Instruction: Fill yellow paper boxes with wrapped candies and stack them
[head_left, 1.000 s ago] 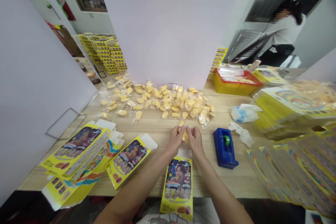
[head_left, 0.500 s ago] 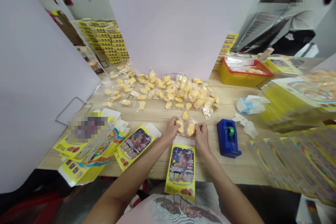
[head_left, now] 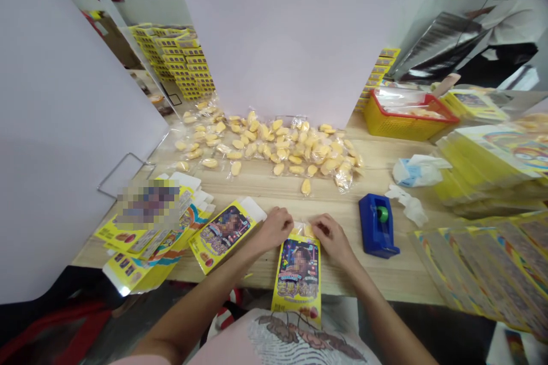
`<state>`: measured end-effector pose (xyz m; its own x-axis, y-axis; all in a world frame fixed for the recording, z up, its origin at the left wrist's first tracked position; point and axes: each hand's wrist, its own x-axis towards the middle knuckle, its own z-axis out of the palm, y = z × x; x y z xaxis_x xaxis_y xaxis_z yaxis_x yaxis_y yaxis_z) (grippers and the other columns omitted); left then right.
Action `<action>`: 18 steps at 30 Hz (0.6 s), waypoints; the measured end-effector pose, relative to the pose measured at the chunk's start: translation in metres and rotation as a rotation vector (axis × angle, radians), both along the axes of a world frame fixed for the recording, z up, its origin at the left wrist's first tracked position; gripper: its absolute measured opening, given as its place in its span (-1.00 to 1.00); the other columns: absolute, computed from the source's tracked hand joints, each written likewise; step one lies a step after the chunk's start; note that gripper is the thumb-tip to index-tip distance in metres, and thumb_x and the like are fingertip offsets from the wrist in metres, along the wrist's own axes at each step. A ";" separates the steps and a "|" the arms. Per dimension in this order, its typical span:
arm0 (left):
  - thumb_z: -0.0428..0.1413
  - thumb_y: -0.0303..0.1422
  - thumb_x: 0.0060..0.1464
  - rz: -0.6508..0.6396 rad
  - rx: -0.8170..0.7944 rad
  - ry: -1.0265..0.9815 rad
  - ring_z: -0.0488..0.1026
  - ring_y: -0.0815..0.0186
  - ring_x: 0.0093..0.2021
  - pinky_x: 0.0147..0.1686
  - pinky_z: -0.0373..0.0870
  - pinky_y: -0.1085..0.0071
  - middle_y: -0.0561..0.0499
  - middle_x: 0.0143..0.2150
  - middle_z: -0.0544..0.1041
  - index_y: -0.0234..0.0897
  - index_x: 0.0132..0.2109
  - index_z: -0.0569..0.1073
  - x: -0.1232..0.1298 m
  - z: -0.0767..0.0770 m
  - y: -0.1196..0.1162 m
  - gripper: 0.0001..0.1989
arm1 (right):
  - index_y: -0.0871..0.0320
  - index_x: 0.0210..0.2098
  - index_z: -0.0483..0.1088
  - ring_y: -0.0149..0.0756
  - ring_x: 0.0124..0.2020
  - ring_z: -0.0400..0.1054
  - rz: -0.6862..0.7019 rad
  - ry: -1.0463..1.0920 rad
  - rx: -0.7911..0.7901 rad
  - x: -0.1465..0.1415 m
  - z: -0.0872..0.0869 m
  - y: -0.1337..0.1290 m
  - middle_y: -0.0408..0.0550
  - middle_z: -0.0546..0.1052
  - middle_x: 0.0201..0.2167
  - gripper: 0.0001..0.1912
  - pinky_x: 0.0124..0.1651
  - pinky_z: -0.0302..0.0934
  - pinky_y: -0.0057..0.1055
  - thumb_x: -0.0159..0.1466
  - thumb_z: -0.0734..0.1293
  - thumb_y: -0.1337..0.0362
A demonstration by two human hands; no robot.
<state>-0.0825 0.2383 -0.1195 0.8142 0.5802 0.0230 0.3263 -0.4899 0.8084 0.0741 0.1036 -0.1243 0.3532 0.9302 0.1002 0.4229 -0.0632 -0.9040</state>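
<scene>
Fingers [head_left: 320,227] of both hands are kept narrow and close around a clear packet [head_left: 301,230], seen only in part at the top end of a yellow box [head_left: 297,279]. Whether it is gripped cannot be told, since it is screened by the left hand [head_left: 274,229] and right hand [head_left: 333,238]. A blue tape dispenser [head_left: 377,225] is placed at three o'clock, another yellow box [head_left: 222,234] at nine.

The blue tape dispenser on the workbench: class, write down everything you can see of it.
The tape dispenser has a chunky, glossy body of what looks like blue plastic, with a bright green hub showing in its central opening. It sits on the light wood table, angled slightly, with nothing visibly resting on it. It stands apart from the person's right hand, to that hand's right.
</scene>
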 end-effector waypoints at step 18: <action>0.14 -0.34 0.08 0.112 -0.610 -0.446 0.39 0.13 0.07 0.04 0.35 0.18 -0.18 0.12 0.38 -0.23 0.19 0.14 -0.043 0.016 -0.068 -0.44 | 0.08 0.05 0.32 -0.13 0.01 0.27 -0.008 -0.344 0.112 -0.022 0.028 -0.030 0.02 0.44 -0.02 -0.62 0.04 0.13 -0.17 0.24 0.32 0.23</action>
